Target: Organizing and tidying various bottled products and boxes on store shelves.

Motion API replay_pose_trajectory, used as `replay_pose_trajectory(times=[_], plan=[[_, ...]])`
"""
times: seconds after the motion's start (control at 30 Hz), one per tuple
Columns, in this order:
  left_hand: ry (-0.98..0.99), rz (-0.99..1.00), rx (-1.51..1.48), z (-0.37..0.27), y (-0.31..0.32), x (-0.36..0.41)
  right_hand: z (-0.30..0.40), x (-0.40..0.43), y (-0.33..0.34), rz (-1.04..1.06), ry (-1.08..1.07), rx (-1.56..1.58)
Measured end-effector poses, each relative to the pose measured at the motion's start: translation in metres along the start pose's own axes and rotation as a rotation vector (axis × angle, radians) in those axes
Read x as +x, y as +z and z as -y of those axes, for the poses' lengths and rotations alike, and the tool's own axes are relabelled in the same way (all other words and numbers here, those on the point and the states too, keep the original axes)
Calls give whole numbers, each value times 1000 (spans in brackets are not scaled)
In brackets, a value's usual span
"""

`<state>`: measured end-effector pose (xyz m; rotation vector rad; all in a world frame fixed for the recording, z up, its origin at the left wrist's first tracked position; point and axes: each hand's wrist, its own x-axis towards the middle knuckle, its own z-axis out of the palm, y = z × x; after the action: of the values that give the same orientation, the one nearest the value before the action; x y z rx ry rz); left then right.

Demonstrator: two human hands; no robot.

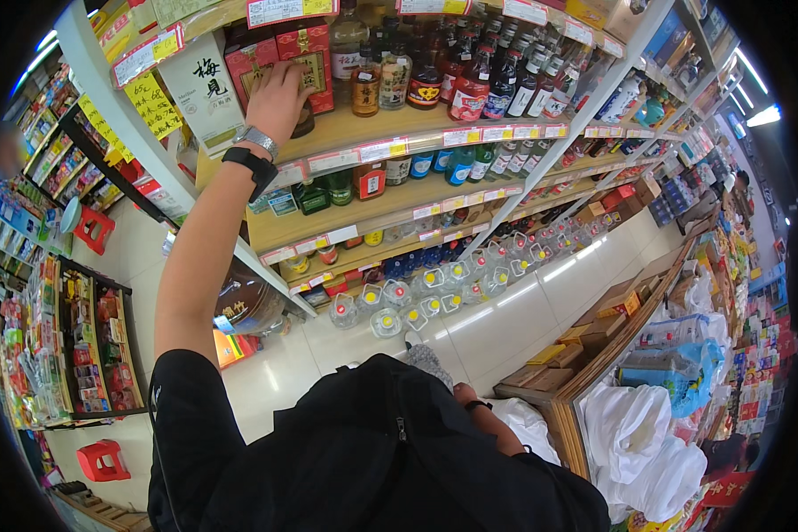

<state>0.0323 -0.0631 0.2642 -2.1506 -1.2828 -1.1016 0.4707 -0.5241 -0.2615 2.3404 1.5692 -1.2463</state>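
Note:
My left hand (278, 100) reaches over the upper wooden shelf, its back towards me. Its fingers lie in front of two red gift boxes (314, 60). The round base of a dark bottle or jar (303, 124) shows just below the palm; whether the fingers grip it is hidden. Left of the hand stands a white carton (203, 100) with dark characters. To its right are a small amber bottle (366, 83), a clear labelled bottle (395, 78) and several red and dark bottles. My right hand (465, 394) hangs low beside my body, fingers partly hidden, with no object visible in it.
Price strips (359, 154) run along the shelf edges. Lower shelves hold more bottles, and large clear jugs (386, 322) line the floor. A big glass jar (249, 299) stands by the shelf's left post. At right is a wooden display stand (565, 399) with white bags (628, 425). Red stools (103, 460) are at left.

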Motion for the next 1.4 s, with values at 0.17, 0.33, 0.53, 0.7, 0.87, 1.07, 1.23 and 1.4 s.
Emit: replay_pose_trajectory(times=[0.17,0.33,0.53,0.7,0.87,1.07,1.23,1.4], plan=[[67,-38,179,-2,-1,1,7,-5,-3,-78,23,59],[35,-38,183,-9,-5,1,-4,-1,4,-89,40,92],[-103,-43,162,-14,-4,2,-8,-3,2,-105,50,104],[-119,-46,173,-13,-5,3,-11,0,3,-4,-63,-63],[-147,-17,154,-5,-10,-6,-13,0,7,-64,22,65],[-59,-201,12,5,-11,-21,-3,14,-13,-131,-221,-41],[-290,-92,-317,-5,-7,-10,91,46,-130,-292,-223,297],[-413,-251,-595,13,13,-23,274,7,-274,-465,-687,450]])
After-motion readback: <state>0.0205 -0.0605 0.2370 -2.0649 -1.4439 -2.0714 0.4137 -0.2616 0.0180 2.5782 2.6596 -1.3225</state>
